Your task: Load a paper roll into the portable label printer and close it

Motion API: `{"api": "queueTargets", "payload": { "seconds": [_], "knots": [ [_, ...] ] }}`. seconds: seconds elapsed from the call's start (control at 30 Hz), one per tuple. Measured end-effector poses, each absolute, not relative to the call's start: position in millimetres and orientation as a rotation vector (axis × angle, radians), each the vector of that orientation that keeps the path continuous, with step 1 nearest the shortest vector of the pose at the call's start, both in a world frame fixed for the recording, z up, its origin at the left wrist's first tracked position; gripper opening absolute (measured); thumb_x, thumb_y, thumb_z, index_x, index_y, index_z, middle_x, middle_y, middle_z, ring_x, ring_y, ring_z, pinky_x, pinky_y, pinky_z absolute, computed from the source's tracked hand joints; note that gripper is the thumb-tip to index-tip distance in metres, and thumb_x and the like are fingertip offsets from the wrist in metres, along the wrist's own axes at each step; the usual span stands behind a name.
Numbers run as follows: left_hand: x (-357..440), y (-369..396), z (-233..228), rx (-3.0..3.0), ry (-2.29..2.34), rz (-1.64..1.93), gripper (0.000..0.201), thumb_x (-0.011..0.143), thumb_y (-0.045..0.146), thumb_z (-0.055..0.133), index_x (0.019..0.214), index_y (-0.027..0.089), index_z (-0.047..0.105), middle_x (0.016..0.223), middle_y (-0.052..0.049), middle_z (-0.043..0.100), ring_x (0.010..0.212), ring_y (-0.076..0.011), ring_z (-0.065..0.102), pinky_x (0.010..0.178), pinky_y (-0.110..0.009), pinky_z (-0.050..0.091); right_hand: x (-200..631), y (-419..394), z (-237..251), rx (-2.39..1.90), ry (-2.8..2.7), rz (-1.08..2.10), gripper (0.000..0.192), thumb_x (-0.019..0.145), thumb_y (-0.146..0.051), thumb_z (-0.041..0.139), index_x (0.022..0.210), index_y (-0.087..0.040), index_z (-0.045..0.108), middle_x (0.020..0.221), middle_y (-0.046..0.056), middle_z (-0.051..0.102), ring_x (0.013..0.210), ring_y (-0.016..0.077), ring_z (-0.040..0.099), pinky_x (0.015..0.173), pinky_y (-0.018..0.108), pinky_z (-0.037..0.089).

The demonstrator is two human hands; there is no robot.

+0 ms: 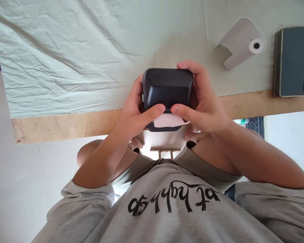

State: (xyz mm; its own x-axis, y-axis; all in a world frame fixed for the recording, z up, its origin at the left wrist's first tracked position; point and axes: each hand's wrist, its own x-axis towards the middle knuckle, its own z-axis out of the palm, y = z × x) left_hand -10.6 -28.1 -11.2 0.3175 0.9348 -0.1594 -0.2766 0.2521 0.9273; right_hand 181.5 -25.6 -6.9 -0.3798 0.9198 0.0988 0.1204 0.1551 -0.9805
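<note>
Nearest me, a white paper slip (167, 120) pokes from the near edge of the small black label printer (167, 87), with both thumbs pressing just above it. My left hand (131, 114) and right hand (205, 104) clasp the smooth, rounded plastic box from either side, its long axis running left-right above the table's wooden edge (66, 125). Far right, a paper roll (243, 42) lies on wrinkled cloth (66, 50).
</note>
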Motion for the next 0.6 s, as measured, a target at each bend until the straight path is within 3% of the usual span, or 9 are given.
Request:
{"api": "queueTargets", "payload": {
  "seconds": [0.17, 0.3, 0.6],
  "knots": [
    [-5.5, -24.8, -9.8, 0.916, 0.712, 1.086, 0.033, 0.081, 0.035, 0.067, 0.111, 0.021, 0.063, 0.085, 0.0, 0.063, 0.072, -0.0103, 0.061, 0.058, -0.018, 0.052, 183.8, -26.3, -8.8, -1.002, -1.618, 1.351, 0.068, 0.08, -0.048, 0.069, 0.134, -0.035, 0.029, 0.121, 0.004, 0.048, 0.091, 0.0155, 0.057, 0.07, 0.028, 0.056],
    [-5.7, -19.9, -7.6, 0.801, 0.651, 1.066, 0.029, 0.093, 0.039, 0.049, 0.101, 0.018, 0.067, 0.068, 0.0, 0.055, 0.057, -0.0076, 0.054, 0.049, -0.018, 0.045, 185.5, -26.3, -12.0, -0.94, -1.592, 1.374, 0.067, 0.08, -0.045, 0.069, 0.134, -0.036, 0.03, 0.123, 0.003, 0.047, 0.094, 0.014, 0.057, 0.075, 0.027, 0.057],
    [-7.6, -22.7, -8.3, 0.702, 0.706, 1.044, 0.028, 0.097, 0.035, 0.046, 0.115, 0.021, 0.063, 0.086, 0.0, 0.062, 0.074, -0.0077, 0.061, 0.061, -0.017, 0.051, 185.0, -26.3, -10.8, -0.962, -1.607, 1.364, 0.065, 0.083, -0.044, 0.067, 0.135, -0.036, 0.029, 0.123, 0.004, 0.048, 0.094, 0.0137, 0.057, 0.078, 0.027, 0.055]
  ]
}}
